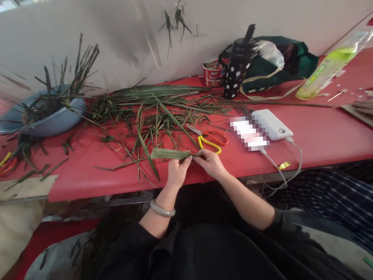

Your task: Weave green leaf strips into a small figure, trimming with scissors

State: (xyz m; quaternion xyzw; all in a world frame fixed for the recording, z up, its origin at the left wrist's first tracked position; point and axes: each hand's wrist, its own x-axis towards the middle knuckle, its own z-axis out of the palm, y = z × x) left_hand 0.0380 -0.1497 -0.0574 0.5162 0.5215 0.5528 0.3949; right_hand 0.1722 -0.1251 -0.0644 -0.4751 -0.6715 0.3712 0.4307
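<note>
A wide strip of green leaf (168, 153) lies across my fingers above the table's front edge. My left hand (178, 170) pinches it from below near its right part, thumb on top. My right hand (211, 162) is closed on the leaf's narrow right end, close to the left thumb. Just beyond my right hand lie scissors (210, 141) with red and yellow handles, blades pointing up and left. Cut leaf strips (158, 125) are strewn over the red tabletop (87, 171) in front of both hands.
A blue basin (62, 119) of stalks stands at left, near a second pair of scissors (2, 166). Rightward are a black flowered tumbler (237, 67), a red cup (213, 73), a green bag (293, 55), a tilted bottle (331, 66) and a cabled white power bank (272, 124).
</note>
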